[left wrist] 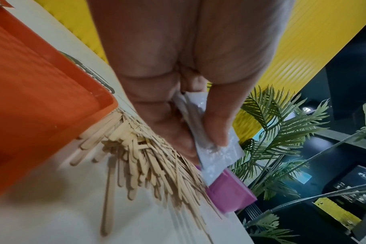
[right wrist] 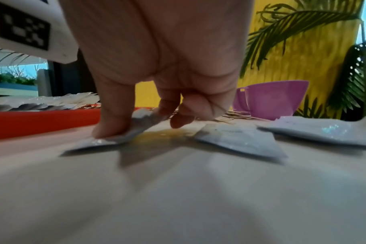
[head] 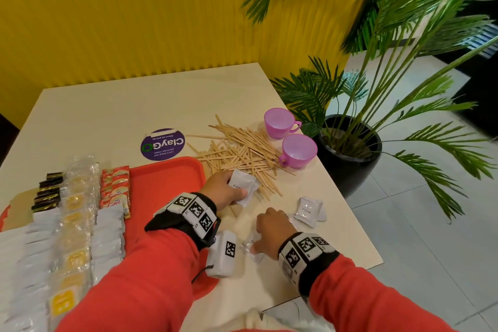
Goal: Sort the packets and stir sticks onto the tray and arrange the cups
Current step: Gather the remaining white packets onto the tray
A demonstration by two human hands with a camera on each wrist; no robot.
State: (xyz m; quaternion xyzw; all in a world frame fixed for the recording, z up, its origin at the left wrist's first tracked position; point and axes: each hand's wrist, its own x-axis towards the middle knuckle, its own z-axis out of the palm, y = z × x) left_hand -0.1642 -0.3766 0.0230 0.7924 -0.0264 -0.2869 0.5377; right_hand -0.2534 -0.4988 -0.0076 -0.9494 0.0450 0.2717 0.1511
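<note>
Head view: left hand (head: 225,188) is gripping a small stack of white creamer packets (head: 244,187) over the near edge of the stir sticks (head: 239,153), probably collecting a batch to carry to the red tray (head: 167,180), where packet rows are already lying sorted by type. Right hand (head: 270,232) is pinching a clear-edged packet (head: 252,246) on the table (head: 134,110); more loose packets (head: 310,210) are lying just beside it. Two purple cups (head: 289,137) are standing beyond the sticks, not yet arranged. Left wrist view: thumb and fingers (left wrist: 216,125) are clamping the stack edge-on. Right wrist view: fingertips (right wrist: 111,122) are pressing and lifting one packet corner off the tabletop.
</note>
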